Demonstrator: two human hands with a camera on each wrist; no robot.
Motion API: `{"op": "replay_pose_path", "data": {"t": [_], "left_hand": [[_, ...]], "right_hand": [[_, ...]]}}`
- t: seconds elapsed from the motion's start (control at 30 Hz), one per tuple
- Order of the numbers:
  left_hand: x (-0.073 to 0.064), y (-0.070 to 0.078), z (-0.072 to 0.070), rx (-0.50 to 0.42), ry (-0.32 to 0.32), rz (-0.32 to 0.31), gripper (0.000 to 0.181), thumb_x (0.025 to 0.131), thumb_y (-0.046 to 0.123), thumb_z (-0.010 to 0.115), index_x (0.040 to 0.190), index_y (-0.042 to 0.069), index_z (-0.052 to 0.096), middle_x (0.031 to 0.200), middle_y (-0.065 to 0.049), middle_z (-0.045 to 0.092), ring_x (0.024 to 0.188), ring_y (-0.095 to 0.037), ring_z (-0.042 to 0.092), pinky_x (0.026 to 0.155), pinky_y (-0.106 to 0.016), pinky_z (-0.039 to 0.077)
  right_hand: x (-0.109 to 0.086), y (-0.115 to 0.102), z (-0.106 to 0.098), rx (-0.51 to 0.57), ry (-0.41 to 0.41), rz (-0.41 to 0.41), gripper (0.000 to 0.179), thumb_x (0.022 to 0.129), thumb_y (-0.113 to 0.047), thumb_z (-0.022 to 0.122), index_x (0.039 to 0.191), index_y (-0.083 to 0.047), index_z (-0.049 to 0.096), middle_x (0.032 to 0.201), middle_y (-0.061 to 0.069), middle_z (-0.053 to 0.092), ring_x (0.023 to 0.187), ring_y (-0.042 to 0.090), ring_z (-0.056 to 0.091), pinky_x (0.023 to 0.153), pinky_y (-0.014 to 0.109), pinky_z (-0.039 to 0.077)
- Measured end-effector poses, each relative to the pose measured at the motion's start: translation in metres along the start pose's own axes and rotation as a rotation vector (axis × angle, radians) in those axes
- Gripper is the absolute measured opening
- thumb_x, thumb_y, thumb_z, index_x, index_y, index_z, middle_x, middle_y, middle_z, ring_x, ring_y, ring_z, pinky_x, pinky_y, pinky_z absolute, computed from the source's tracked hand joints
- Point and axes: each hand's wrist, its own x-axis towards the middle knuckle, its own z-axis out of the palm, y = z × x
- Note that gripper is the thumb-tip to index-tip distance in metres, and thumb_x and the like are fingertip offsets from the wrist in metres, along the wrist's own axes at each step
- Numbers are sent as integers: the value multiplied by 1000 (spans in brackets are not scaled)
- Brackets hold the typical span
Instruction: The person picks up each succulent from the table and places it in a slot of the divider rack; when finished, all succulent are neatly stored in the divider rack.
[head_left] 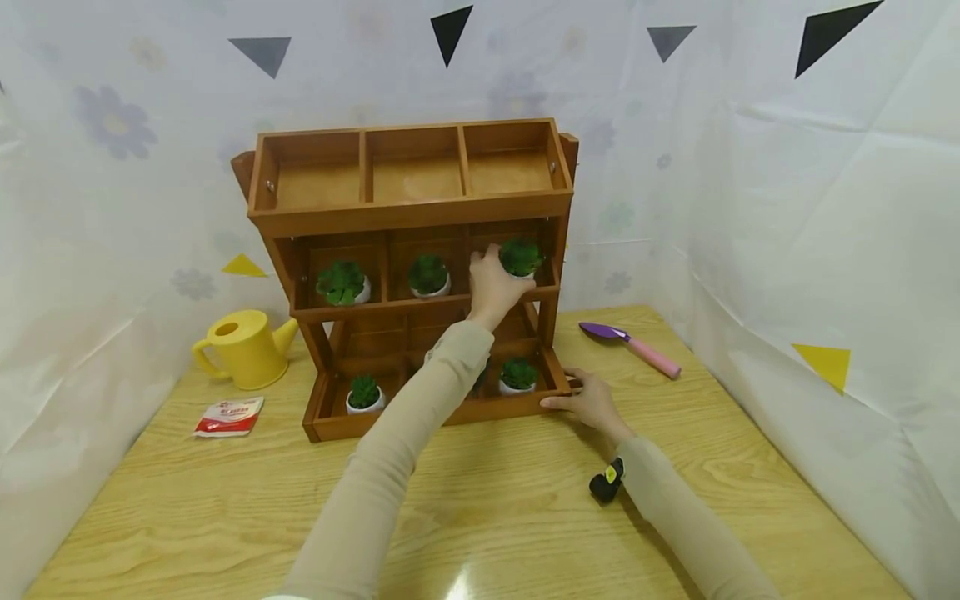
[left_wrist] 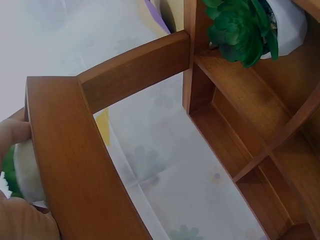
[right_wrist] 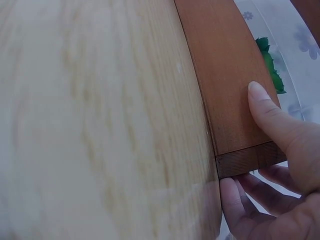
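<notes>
A brown wooden three-tier plant stand (head_left: 408, 218) stands against the back wall. In the right compartment of its middle tier, my left hand (head_left: 495, 287) grips a white-potted green succulent (head_left: 521, 258); the left wrist view shows fingers on both sides of the white pot (left_wrist: 29, 170), partly hidden behind the front board. My right hand (head_left: 592, 404) holds the right front corner of the bottom tier, its thumb (right_wrist: 265, 107) on the front board (right_wrist: 225, 85) and its fingers round the board's end. Two more succulents, one left (head_left: 343, 283) and one centre (head_left: 430, 277), sit in the middle tier.
Succulents at left (head_left: 365, 395) and right (head_left: 517, 377) stand in the bottom tier; another is mostly behind my left sleeve (head_left: 420, 417). A yellow watering can (head_left: 251, 354) and red-white packet (head_left: 228, 417) lie left. A purple trowel with a pink handle (head_left: 652, 357) lies right.
</notes>
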Motion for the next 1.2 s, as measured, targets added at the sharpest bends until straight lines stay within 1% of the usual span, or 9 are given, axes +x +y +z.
{"op": "replay_pose_path", "data": {"t": [0.1, 0.27, 0.4, 0.53, 0.7, 0.9, 1.03, 1.1, 1.2], "left_hand": [[0, 1, -2, 30, -20, -30, 68, 74, 25, 82, 130, 2, 51, 125, -21, 51, 112, -33, 55, 94, -39, 50], [1, 3, -5, 72, -26, -37, 69, 75, 27, 81, 130, -1, 49, 123, -21, 52, 112, -33, 55, 94, -39, 50], [1, 3, -6, 68, -31, -48, 70, 75, 26, 81, 130, -3, 47, 124, -22, 51, 111, -34, 55, 95, -40, 50], [1, 2, -6, 90, -32, -58, 71, 75, 27, 81, 130, -3, 47, 124, -22, 51, 111, -33, 55, 94, -39, 50], [1, 1, -5, 99, -44, -77, 75, 76, 28, 80, 134, -3, 43, 127, -22, 49, 113, -33, 55, 95, -39, 50], [0, -1, -4, 113, -49, -63, 81, 76, 34, 81, 136, -1, 40, 130, -21, 47, 116, -32, 54, 97, -37, 48], [-2, -1, -3, 125, -71, -40, 90, 74, 41, 82, 139, -1, 37, 135, -21, 43, 119, -32, 51, 101, -37, 46], [-3, -2, -3, 116, -76, -30, 94, 73, 42, 82, 141, -1, 34, 138, -22, 40, 122, -32, 49, 103, -38, 44], [-5, -3, -1, 77, -64, -22, 99, 72, 42, 83, 144, -1, 29, 142, -23, 35, 127, -33, 44, 106, -38, 40]], "right_hand": [[0, 0, 1, 9, -1, -2, 83, 75, -40, 81, 141, -4, 46, 133, 23, 55, 114, 38, 57, 87, 47, 52], [0, -3, 2, 22, 2, -9, 81, 76, -37, 81, 141, -4, 46, 135, 23, 53, 113, 39, 58, 86, 47, 53], [1, -4, 3, 26, -2, -10, 81, 75, -36, 82, 141, -3, 46, 134, 25, 53, 112, 40, 59, 85, 47, 53], [0, -4, 4, 22, -5, -11, 81, 76, -37, 81, 140, -3, 47, 135, 24, 53, 113, 39, 58, 86, 47, 53], [0, -3, 5, 18, -7, -13, 80, 76, -37, 81, 140, -3, 47, 135, 23, 53, 113, 39, 58, 86, 47, 53], [1, -2, 5, 19, -12, -16, 81, 76, -38, 81, 140, -2, 46, 137, 24, 51, 111, 40, 60, 84, 46, 54], [1, -1, 3, 23, -20, -8, 82, 77, -38, 80, 141, -2, 45, 137, 25, 50, 111, 40, 60, 83, 45, 55], [1, -1, 3, 24, -18, 0, 82, 77, -37, 80, 142, -3, 44, 136, 25, 51, 111, 40, 60, 83, 44, 55], [3, 1, 2, 16, -18, 9, 82, 78, -38, 79, 142, -3, 43, 133, 26, 53, 111, 40, 60, 83, 44, 55]]}}
